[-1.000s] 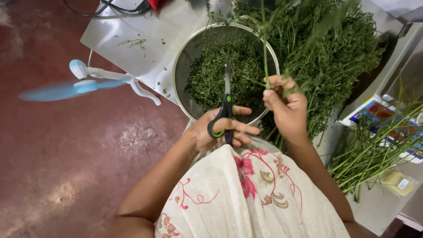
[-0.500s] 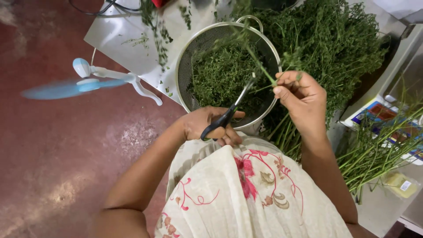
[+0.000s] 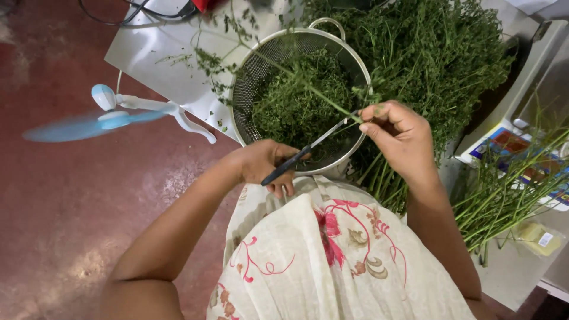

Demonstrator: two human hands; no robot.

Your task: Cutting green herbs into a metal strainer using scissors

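The herb stem (image 3: 308,89) was held out over the metal colander (image 3: 355,65), pinched at its lower end by the right hand (image 3: 400,139), whose fingers (image 3: 379,127) were closed tightly on it. Its leafy top stretched away to the upper left across the bowl. The scissors (image 3: 308,153) sat in the left hand (image 3: 264,166), fingers clenched through the black handles; the blades pointed up toward the stem just below the pinch, though whether they stood parted or closed could not be told at that angle.

As to progress — the colander already held a good heap of trimmed green leaves (image 3: 296,101), filling it perhaps halfway, so a fair share of the cutting looked done. A much larger pile of uncut herbs (image 3: 438,53) lay beside and behind the colander on the right, which suggested most of the work was left. A bundle of bare stalks (image 3: 504,195) lay further right, near the person's right elbow, over a colourful printed sheet (image 3: 510,145); these looked like stripped leftovers.

Loose leaf scraps (image 3: 213,65) were scattered over the steel worktop (image 3: 154,53) to the left of the colander. A small blue-and-white fan (image 3: 118,109) stood at that edge — its blades a blur — above the red floor (image 3: 71,207). The person's floral garment (image 3: 332,255) filled the foreground.
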